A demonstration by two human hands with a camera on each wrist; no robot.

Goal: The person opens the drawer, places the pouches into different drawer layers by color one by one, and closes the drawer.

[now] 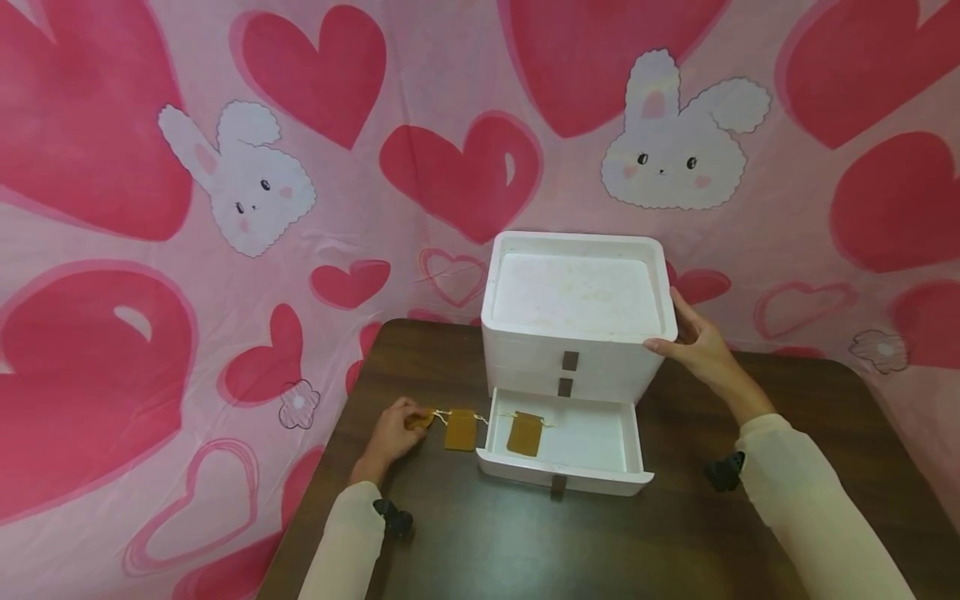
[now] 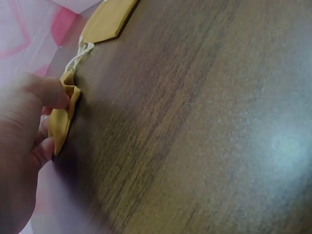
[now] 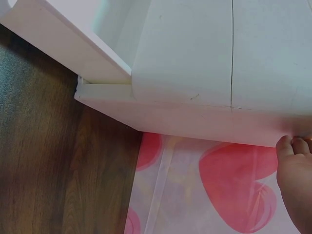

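My left hand pinches a small mustard-yellow drawstring pouch just above the dark table, its white cord trailing from one end. Right beside it lies a second flat yellow pouch, close to the pulled-out bottom drawer. Inside that drawer, towards its left, is a third yellow pouch with its cord spread at the top. My right hand rests against the upper right front corner of the white drawer unit, thumb at the front edge and fingers along the side.
The drawer unit has a rimmed, recessed top and two closed upper drawers with dark pull tabs. It stands near the back of the wooden table. Behind hangs a pink cloth printed with hearts and rabbits.
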